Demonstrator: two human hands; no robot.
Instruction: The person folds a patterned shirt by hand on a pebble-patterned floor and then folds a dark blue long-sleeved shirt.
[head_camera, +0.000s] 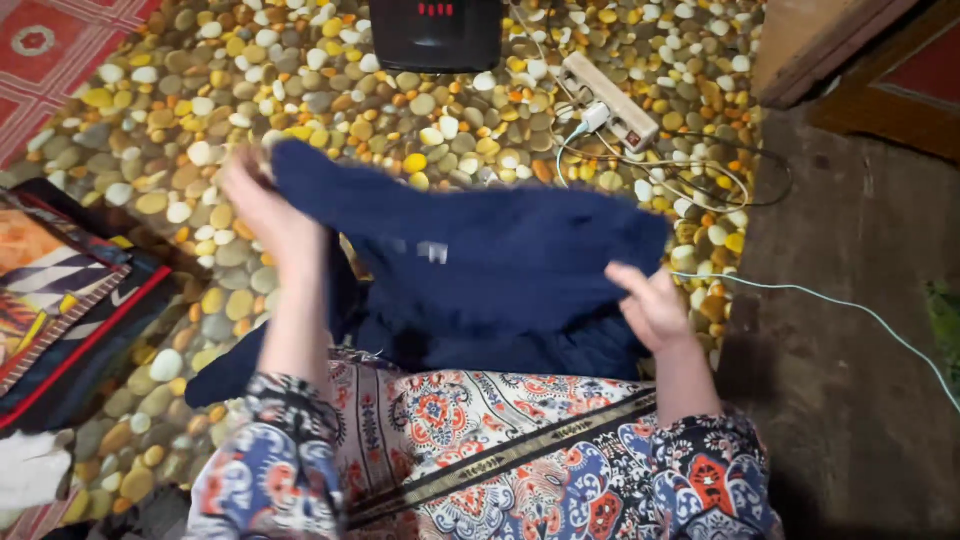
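While both hands work over the lap, a dark navy blue fabric garment (490, 270) lies spread across the person's knees and onto the pebble-patterned floor mat (150, 130). Left hand (265, 205) grips the cloth's upper left edge, fingers closed on a bunched fold. Right hand (650, 305) pinches the right edge, thumb over, fingers tucked beneath the cloth.

Handling, as a judgement: soft, limp, light; it sags between the grips and creases freely. Not fragile, not slippery. Best taken at edges or corners, as now; a hold mid-panel would only bunch it.

Surroundings: a black box-shaped appliance with red lit digits (436, 32) at the mat's far edge; a white power strip (610, 100) beside it, with tangled thin cables (700, 175) trailing toward the mat's right edge, close to the garment's far right corner, where they might catch. Folded patterned textiles with red trim (60, 300) sit at the left edge. A floral patterned dress (480, 440) covers the lap.
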